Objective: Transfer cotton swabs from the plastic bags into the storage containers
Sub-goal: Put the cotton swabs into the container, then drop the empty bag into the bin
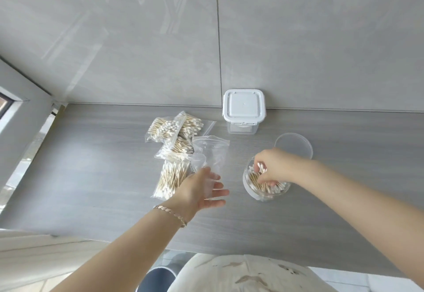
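**Right hand in round jar with swabs, left hand open over empty bag**

Far left: window frame (13, 99) at tabletop edge. Grey wood-grain tabletop (91, 165) runs to a grey tiled wall (137, 39).

Left-centre: pile of sealed plastic bags (171, 135) full of cotton swabs, overlapping each other. At least four; the nearest one (172, 180) lies just beside the left hand, wooden sticks, white tips.

Empty clear bag (212, 151) lies to the right of the pile, partly over it. Its near end reaches under the left hand.

Left hand (202, 192): fingers spread wide, palm facing right, nothing gripped. Blurred, so can't tell if the fingertips touch the empty bag. Chain bracelet (171, 214) on the wrist.

Centre back: square container (244, 111), clear body, white clip lid on, against the wall. Contents not readable.

Right of centre: round clear jar (263, 185), lid off, with loose cotton swabs (274, 187) inside. Right hand (274, 165) reaches down into its mouth, fingers curled around a bunch of swabs, white tips sticking up past the knuckles.

Round clear lid (296, 146) lies flat on the tabletop just behind the jar, partly hidden by the right hand.

Bottom edge: light patterned garment (241, 273) of the person, dark round object (158, 279) below the tabletop, can't identify.
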`<state>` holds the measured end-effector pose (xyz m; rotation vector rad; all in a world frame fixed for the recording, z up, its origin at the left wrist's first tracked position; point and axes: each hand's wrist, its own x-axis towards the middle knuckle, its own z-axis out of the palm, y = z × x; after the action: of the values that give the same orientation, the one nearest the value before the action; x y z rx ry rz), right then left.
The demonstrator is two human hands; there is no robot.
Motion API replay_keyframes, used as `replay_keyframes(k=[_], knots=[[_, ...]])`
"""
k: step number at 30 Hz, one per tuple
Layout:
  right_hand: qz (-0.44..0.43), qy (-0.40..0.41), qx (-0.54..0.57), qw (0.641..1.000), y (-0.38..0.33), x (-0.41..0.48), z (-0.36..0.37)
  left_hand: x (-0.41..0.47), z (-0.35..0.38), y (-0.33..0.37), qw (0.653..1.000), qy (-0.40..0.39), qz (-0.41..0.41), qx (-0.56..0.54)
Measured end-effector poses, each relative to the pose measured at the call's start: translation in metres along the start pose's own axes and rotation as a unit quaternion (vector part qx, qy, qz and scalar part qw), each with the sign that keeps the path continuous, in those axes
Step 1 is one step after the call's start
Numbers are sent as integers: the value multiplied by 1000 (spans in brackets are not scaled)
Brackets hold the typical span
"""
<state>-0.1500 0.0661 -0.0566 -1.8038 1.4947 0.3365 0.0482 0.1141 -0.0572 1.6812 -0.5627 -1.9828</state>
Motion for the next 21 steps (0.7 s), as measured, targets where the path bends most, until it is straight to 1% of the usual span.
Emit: replay_keyframes(k=[2, 5, 11, 16, 18, 21], knots=[[10, -19, -36, 999, -3, 3, 4, 1, 13, -1, 999, -15, -14, -27], [30, 1, -57, 998, -5, 5, 7, 3, 27, 0, 999, -34, -17, -37], [6, 38, -23, 999, -2, -7, 4, 7, 35, 1, 999, -43, -26, -11], [-13, 91, -68, 993, -10, -24, -15, 4, 24, 0, 998, 34, 12, 50], [-49, 103, -77, 991, -24, -26, -20, -2, 12, -2, 995, 75, 49, 49], [-128, 87, -86, 984, -58, -20, -21, -14, -17, -10, 977, 175, 121, 24]])
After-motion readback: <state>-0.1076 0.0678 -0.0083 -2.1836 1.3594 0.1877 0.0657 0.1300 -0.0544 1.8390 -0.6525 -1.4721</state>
